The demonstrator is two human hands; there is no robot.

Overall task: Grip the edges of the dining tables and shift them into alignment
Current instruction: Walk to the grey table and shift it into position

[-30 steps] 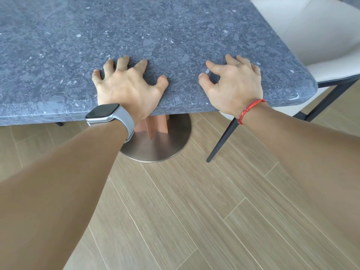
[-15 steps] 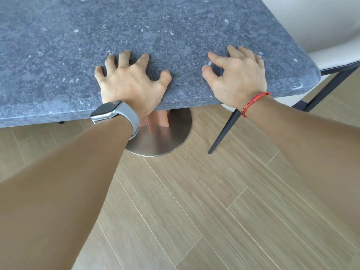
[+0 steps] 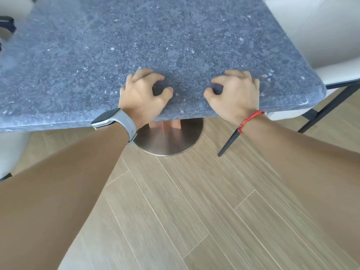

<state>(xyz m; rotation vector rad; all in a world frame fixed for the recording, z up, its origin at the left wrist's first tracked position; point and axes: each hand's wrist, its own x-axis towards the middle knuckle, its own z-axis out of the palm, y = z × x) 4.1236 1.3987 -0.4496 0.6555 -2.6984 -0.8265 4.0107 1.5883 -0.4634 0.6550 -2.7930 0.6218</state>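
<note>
A dining table with a blue-grey speckled stone top (image 3: 175, 36) fills the upper part of the view; it stands on a round steel base (image 3: 167, 141). My left hand (image 3: 143, 96), with a grey watch on its wrist, lies on the top just inside the near edge. Its fingers are curled in, fingertips on the stone, thumb near the index finger. My right hand (image 3: 235, 94), with a red cord on its wrist, rests the same way a little to the right. Neither thumb is under the edge. No second table is visible.
A white chair (image 3: 331, 55) with dark legs (image 3: 228, 145) stands close against the table's right corner. Another pale seat (image 3: 11, 151) shows at the left under the top, and a dark object (image 3: 7, 24) at the far left edge. Wood-look plank floor (image 3: 194, 211) lies below.
Both hands' fingers were spread in a claw on the top; they have curled inward toward the palms. The view has shifted, showing more of the table's left side.
</note>
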